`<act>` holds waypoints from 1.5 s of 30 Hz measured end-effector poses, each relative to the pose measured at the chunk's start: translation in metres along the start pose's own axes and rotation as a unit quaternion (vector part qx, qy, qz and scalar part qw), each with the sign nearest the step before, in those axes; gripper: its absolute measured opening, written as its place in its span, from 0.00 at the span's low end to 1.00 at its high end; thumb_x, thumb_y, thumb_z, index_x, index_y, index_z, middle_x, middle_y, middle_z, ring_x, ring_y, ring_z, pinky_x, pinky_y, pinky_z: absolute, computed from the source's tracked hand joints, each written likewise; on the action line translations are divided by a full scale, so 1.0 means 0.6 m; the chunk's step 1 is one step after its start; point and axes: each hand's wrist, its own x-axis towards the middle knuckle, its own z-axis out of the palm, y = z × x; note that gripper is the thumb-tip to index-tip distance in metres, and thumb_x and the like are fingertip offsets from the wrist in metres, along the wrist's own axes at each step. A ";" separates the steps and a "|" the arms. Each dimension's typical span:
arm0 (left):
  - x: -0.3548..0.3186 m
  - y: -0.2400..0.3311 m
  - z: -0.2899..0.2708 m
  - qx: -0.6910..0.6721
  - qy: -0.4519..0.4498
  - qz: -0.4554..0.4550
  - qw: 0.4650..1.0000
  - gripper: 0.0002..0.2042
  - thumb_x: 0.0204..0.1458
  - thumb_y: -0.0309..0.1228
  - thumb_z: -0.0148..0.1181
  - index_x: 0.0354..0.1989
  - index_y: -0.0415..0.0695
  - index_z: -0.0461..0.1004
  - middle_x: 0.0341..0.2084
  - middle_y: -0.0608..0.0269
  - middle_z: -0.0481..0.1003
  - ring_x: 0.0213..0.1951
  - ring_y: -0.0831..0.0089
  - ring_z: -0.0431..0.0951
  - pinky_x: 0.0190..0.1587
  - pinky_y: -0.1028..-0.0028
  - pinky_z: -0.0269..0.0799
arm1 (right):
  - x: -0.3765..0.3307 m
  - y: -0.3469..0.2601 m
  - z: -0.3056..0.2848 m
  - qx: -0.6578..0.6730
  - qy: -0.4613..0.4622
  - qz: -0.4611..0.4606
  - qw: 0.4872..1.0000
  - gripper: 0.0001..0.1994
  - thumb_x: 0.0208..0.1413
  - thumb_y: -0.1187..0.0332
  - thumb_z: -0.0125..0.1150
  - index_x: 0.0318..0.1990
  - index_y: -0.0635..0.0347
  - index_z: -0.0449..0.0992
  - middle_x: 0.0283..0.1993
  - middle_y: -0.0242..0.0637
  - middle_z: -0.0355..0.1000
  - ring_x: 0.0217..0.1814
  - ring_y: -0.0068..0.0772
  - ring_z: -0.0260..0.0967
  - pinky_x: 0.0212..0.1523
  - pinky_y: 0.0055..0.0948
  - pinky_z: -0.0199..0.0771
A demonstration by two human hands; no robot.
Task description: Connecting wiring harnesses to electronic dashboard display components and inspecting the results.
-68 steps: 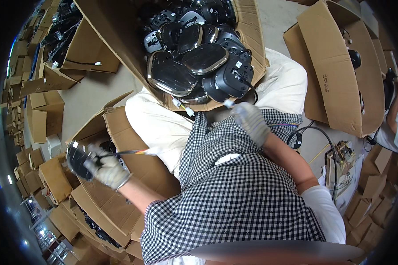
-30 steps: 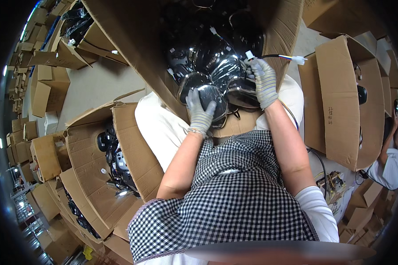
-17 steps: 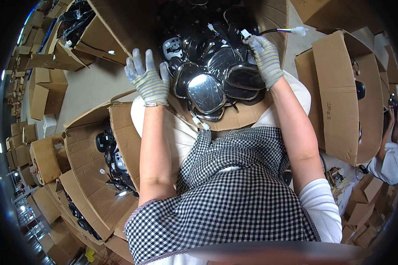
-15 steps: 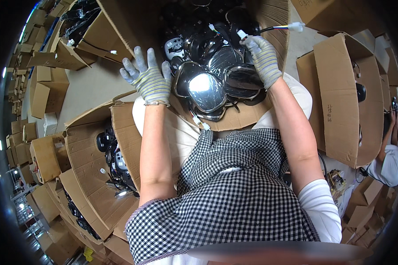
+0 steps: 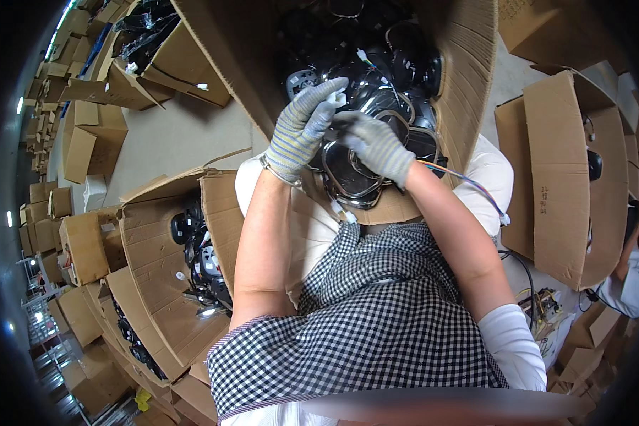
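My left hand (image 5: 298,135) is raised over the open box, its thumb and fingers closed on a small white plug connector (image 5: 338,96). Close beside it is my right hand (image 5: 380,148), its fingers curled and blurred by motion around what looks like the dark part of the same cable. Coloured wires (image 5: 465,182) trail out from beneath the right wrist and end in a white plug (image 5: 504,219) over my right knee. Both hands wear grey striped gloves. Under them lie black, glossy mirror-like units (image 5: 351,174), partly hidden by the hands.
The cardboard box (image 5: 465,85) between my knees holds many black units and loose wires. More open cartons stand at my left (image 5: 156,263) and right (image 5: 564,177). A cable with a white plug (image 5: 344,213) hangs over the box's near edge. Another person's arm (image 5: 628,277) shows far right.
My left hand has gone from spread fingers to pinching the white connector. The right hand has moved left and down to meet it, and the coloured wires now hang to the right.
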 end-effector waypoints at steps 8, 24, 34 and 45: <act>-0.007 -0.005 -0.029 0.045 -0.021 -0.075 0.996 0.13 0.53 0.28 0.58 0.47 0.43 0.75 0.34 0.73 0.72 0.38 0.82 0.70 0.41 0.81 0.67 | 0.061 -0.056 -0.127 0.430 0.008 0.406 0.806 0.17 0.57 0.54 0.56 0.33 0.61 0.76 0.17 0.22 0.61 0.15 0.09 0.52 0.14 0.12 0.48; -0.005 -0.023 -0.028 0.001 0.048 -0.114 0.992 0.14 0.43 0.25 0.67 0.41 0.40 0.78 0.34 0.63 0.78 0.35 0.78 0.76 0.39 0.79 0.74 | 0.078 -0.029 -0.113 0.554 -0.051 0.513 0.654 0.14 0.58 0.63 0.55 0.30 0.69 0.75 0.12 0.17 0.52 0.10 0.06 0.44 0.10 0.12 0.39; 0.002 -0.036 -0.032 -0.048 0.016 -0.140 0.989 0.13 0.43 0.26 0.68 0.40 0.42 0.79 0.33 0.64 0.79 0.34 0.80 0.77 0.38 0.82 0.73 | 0.063 -0.019 -0.088 0.522 -0.067 0.463 0.713 0.16 0.57 0.58 0.57 0.29 0.65 0.76 0.14 0.18 0.55 0.12 0.07 0.46 0.11 0.11 0.42; 0.019 -0.060 -0.032 0.021 -0.004 -0.112 0.993 0.14 0.44 0.25 0.67 0.42 0.42 0.77 0.34 0.64 0.78 0.36 0.80 0.75 0.40 0.81 0.72 | 0.063 0.019 -0.096 0.469 -0.047 0.493 0.731 0.14 0.52 0.59 0.62 0.32 0.64 0.77 0.15 0.20 0.60 0.12 0.08 0.50 0.11 0.11 0.43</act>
